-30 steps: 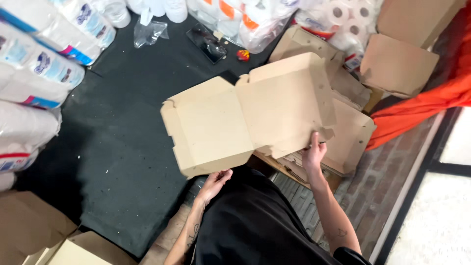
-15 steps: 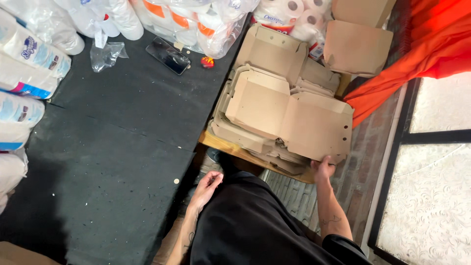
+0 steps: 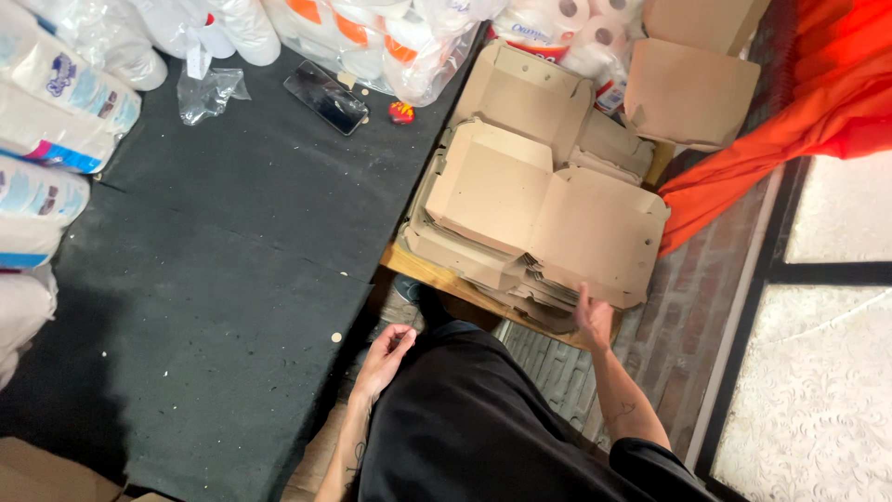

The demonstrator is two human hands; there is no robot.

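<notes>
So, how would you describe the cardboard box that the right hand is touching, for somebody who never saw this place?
Find the black table; at its right edge a stack of flattened boxes lies on a wooden board. The topmost box is the one, with the right hand at its near edge. Unlike the flat ones beneath, it lies opened out in two shallow halves with raised rims.

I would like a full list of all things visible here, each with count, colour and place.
flat cardboard boxes: a stack, brown, on wooden stand at right
black table: one, left and centre
phone: one, black, far side of table
small ball: one, red, beside phone
paper roll packs: several, white, along table's left and far edges
clear bag: one, near phone
orange cloth: one, upper right
left hand: empty, by table edge
right hand: touching stack's near edge
</notes>
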